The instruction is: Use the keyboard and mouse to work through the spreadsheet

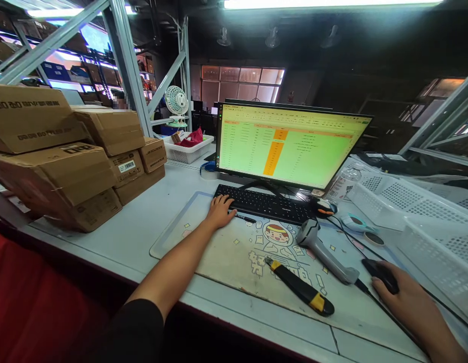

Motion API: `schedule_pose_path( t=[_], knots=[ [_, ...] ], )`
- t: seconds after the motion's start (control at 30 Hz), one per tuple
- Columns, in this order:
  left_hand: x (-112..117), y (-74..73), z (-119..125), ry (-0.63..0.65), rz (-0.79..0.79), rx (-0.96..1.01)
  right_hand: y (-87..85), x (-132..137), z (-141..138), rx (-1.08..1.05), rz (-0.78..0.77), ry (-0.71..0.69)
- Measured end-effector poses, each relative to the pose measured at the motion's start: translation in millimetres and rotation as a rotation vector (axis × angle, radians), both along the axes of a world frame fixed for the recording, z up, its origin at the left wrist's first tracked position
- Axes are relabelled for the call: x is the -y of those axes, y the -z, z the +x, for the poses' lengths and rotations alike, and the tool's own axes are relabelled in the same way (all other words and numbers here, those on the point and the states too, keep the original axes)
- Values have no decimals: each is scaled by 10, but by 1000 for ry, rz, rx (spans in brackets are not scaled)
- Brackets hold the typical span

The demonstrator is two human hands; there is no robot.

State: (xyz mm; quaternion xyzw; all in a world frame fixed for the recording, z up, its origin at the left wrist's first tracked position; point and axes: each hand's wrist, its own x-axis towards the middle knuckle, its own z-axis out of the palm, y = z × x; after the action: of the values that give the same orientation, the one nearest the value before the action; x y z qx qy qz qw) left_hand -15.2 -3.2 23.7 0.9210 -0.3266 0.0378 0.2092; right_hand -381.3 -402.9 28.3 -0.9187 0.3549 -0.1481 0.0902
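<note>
My left hand [219, 212] lies on the left end of a black keyboard [268, 202], fingers stretched out over the keys and holding nothing. By its thumb, a black pen [245, 218] lies on the printed desk mat [219, 254]. At the right, my right hand [404, 292] is wrapped over a black computer mouse [381, 276]. Between the hands lie a grey barcode scanner [327, 252] and a black and yellow utility knife [300, 288]. Behind the keyboard stands a monitor [290, 146] with a spreadsheet on a green-yellow background.
Cardboard boxes [82, 161] are stacked at the left. White plastic baskets [438, 247] stand on the right, and another basket [190, 149] with a red item sits behind left. Tape rolls [209, 171], a clear bottle [347, 181] and cables lie around the monitor.
</note>
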Motion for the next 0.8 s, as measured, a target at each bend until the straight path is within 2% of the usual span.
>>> schedule_pose_path(
  t=[0.2, 0.43, 0.63, 0.8],
  knots=[
    [-2, 29, 15, 9, -4, 4, -19, -11, -9, 7, -10, -21],
    [7, 40, 22, -2, -5, 23, -33, -35, -3, -46, 41, 42],
    [0, 43, 16, 3, 1, 39, 40, -4, -27, -1, -39, 16],
    [-1, 60, 22, -1, -6, 64, 33, -75, -54, 20, -67, 9]
  ],
)
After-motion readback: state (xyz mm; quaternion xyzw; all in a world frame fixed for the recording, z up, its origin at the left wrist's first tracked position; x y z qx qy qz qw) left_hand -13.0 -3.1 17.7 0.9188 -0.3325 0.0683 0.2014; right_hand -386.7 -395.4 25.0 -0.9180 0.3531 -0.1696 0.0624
